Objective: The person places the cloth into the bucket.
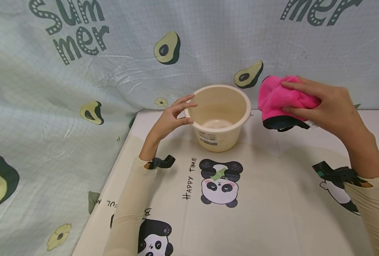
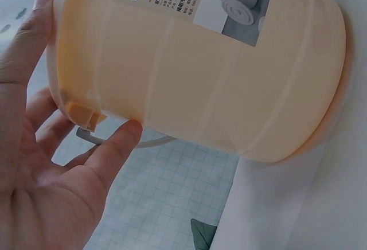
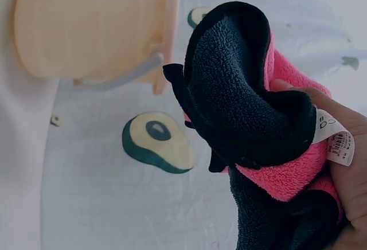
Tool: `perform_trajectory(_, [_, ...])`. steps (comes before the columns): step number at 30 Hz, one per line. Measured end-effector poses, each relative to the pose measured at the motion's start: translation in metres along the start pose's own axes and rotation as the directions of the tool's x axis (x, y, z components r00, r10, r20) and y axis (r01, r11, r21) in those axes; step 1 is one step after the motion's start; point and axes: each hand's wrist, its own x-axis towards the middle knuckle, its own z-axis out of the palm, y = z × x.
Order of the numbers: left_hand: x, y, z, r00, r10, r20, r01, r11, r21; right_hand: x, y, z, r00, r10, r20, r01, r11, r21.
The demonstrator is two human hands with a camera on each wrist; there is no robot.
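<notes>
A cream plastic bucket (image 1: 218, 138) stands upright on the table near the back wall, its mouth facing up. My left hand (image 1: 173, 119) holds its left rim, with fingertips over the edge and the thumb toward the front. In the left wrist view, one finger touches the outer wall (image 2: 189, 84) beside the handle's joint. My right hand (image 1: 327, 103) grips a bunched cloth (image 1: 282, 97), bright pink on one side and dark on the other, raised to the right of the bucket. A white label (image 3: 335, 138) sticks out of the cloth by the palm.
A pale tablecloth with panda prints (image 1: 221, 192) covers the table (image 1: 260, 220). Behind and to the left hangs a light sheet (image 1: 128, 53) with avocado prints. The bucket's grey handle (image 3: 126, 77) hangs down along its side.
</notes>
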Motion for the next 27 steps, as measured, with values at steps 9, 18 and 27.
perform_trajectory(9, [0.0,0.0,0.0,1.0,0.01,0.002,-0.01,1.0,0.002,0.009,-0.014,0.0,1.0,-0.01,-0.011,0.01,1.0,0.01])
perform_trajectory(18, [0.0,-0.001,-0.001,1.0,0.014,0.001,-0.014,1.0,0.006,0.023,-0.026,0.002,0.998,-0.067,-0.02,0.068,0.996,0.055])
perform_trajectory(27, [-0.001,0.0,0.0,1.0,0.011,0.005,-0.011,1.0,-0.009,0.037,-0.03,0.009,0.99,-0.142,-0.024,0.144,0.987,0.067])
